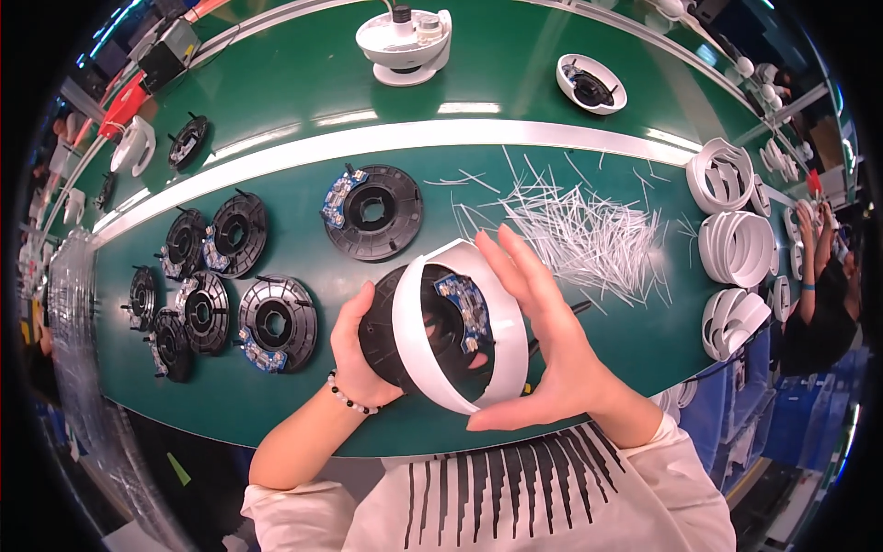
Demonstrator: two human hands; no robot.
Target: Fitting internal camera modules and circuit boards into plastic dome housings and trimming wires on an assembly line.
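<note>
At our far left, six black discs (218,299) with small blue boards lie on the green table (451,170), the nearest of them flat and face up. Just right of these, a single black disc with its own board (400,198) lies apart, beyond our hands.

Our left hand (349,350) grasps another disc, the held disc (380,327), by its left edge, thumb on the near face and the fingers mostly hidden behind. Next comes the white ring (413,350) — tilted in front of that disc, so that the held disc's blue board (469,308) shows through its opening. Our right hand (566,363) spans the ring, thumb at the bottom and fingers along the upper right, in what looks like a light hold.

We judge the step in hand to be bringing ring and disc together; whether they are seated we cannot tell. The next move seems to call for matching the two edges — steady on the left, even pressure from the right, nothing squeezing the board.

Further right lie a heap of thin white strips (584,235) and stacked white shells (736,250).
</note>
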